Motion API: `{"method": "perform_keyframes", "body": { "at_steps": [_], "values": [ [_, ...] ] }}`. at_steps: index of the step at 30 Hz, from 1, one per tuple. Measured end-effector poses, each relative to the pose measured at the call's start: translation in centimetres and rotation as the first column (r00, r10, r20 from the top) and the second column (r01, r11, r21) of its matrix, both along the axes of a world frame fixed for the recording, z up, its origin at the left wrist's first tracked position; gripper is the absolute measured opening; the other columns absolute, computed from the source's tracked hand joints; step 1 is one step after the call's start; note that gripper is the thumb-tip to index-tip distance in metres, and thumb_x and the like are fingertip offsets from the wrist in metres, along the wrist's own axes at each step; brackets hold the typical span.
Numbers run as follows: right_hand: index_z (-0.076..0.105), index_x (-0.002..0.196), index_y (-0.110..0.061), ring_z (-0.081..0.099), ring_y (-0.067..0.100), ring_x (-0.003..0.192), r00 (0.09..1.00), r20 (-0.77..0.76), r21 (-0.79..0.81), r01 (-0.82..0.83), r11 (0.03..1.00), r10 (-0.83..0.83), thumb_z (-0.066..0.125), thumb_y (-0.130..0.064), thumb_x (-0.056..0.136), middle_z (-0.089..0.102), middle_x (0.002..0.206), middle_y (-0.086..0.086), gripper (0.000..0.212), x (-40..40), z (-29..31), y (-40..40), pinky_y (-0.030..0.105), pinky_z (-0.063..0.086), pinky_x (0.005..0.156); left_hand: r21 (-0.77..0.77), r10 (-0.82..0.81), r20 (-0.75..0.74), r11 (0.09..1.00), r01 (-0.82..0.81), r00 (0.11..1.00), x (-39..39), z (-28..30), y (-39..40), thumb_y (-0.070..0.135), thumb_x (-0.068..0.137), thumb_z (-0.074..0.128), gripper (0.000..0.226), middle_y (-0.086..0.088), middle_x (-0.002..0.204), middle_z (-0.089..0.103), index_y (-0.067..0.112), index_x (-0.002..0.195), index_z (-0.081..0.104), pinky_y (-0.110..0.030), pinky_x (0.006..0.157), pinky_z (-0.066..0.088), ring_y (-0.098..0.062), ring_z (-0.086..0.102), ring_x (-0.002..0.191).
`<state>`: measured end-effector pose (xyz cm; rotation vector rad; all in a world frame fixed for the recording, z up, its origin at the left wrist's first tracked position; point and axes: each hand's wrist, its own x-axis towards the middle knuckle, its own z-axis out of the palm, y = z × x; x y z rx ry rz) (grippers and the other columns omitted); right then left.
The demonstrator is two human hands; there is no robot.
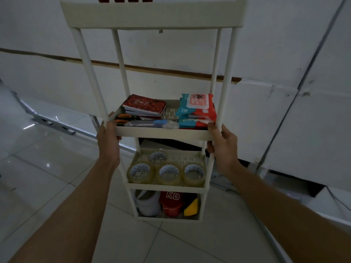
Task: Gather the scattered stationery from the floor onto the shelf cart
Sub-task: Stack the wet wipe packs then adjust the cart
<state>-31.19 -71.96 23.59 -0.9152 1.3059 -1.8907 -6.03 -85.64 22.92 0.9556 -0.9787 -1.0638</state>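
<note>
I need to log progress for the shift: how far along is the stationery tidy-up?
Nearly finished, it seems. Done: red notebooks, orange-handled scissors and a blue utility knife lie on one tier; four clear tape rolls on the next. In hand: left hand and right hand each have a grip on the white plastic shelf cart. Left: no stationery shows on the visible floor.

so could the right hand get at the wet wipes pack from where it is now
Probably yes. The right hand grips the shelf cart at the front right corner of the tier where the wet wipes pack lies, just behind the low rim. Only the corner post stands close, and the hand would first have to let go.
</note>
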Motion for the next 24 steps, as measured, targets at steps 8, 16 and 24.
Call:
{"method": "perform_keyframes", "body": {
  "at_steps": [8,16,24],
  "values": [
    [0.061,0.131,-0.010,0.055,0.000,0.055,0.995,0.032,0.011,0.094,0.996,-0.094,0.061,-0.030,0.096,0.068,0.079,-0.007,0.040,2.0,-0.1,-0.6,0.019,0.043,0.047,-0.009,-0.073,0.039,0.997,0.074,0.997,0.1,0.3,-3.1,0.025,0.098,0.045,0.038,0.003,0.118,0.065,0.023,0.133,0.061,-0.012,0.069,0.044,-0.007,0.057,0.103],
    [0.059,0.132,-0.008,0.062,0.001,0.063,0.976,0.039,0.009,0.214,0.977,-0.214,0.058,-0.025,0.097,0.070,0.089,0.000,0.038,3.8,-0.5,-2.5,0.016,0.046,0.049,0.023,-0.179,0.000,0.984,0.179,0.984,-0.5,0.7,-7.6,0.021,0.099,0.049,0.035,0.014,0.112,0.066,0.021,0.132,0.062,-0.012,0.086,0.046,-0.001,0.060,0.107],
    [0.064,0.109,-0.005,0.052,0.005,0.057,0.936,0.015,0.172,0.345,0.923,-0.352,0.055,-0.031,0.094,0.061,0.067,-0.009,0.031,5.8,1.1,-2.4,0.025,0.042,0.051,0.121,-0.329,0.114,0.941,0.315,0.938,2.0,1.9,-7.2,0.013,0.104,0.043,0.039,0.008,0.130,0.061,0.017,0.143,0.050,-0.020,0.092,0.047,-0.002,0.060,0.113]
  ]
}}
